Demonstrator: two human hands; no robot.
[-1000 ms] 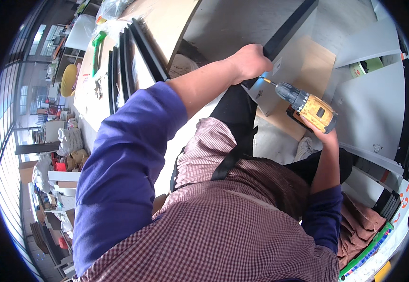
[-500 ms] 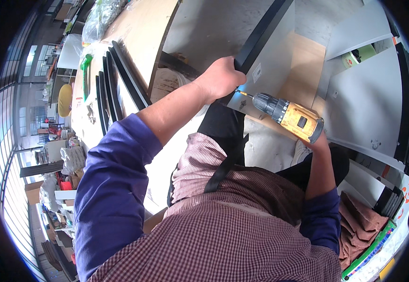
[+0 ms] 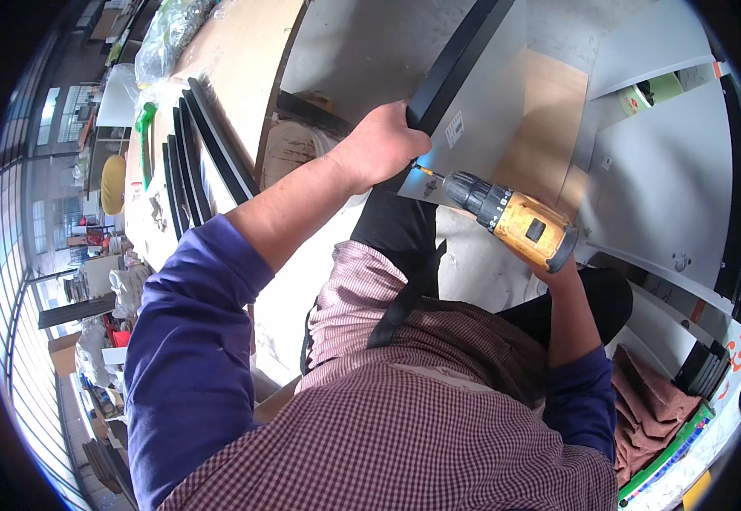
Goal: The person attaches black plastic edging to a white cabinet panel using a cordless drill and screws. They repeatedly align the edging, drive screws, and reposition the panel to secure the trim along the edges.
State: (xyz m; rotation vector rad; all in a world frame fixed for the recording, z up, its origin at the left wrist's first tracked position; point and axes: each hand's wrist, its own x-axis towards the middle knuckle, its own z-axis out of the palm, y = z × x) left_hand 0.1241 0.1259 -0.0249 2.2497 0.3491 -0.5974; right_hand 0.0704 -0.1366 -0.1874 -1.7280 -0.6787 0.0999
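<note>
Both hands had shifted leftward: the right hand (image 3: pixel 558 271) held the yellow drill (image 3: pixel 528 228), the left hand (image 3: pixel 385 143) gripped the black bar (image 3: pixel 451 72).

Fingers could pass over the wooden board (image 3: pixel 553 115), between the labelled grey panel (image 3: pixel 494 94) and the large grey panel (image 3: pixel 664 183) at right; the drill (image 3: pixel 524 223) obstructs the near side. Another gap lies between the worktop (image 3: pixel 234 51) and the black rail (image 3: pixel 455 72), its near end crossed by the left forearm (image 3: pixel 298 198).

Wooden table (image 3: pixel 247 60): black strips (image 3: pixel 212 140), green object (image 3: pixel 144 128), plastic bag (image 3: pixel 164 47).
</note>
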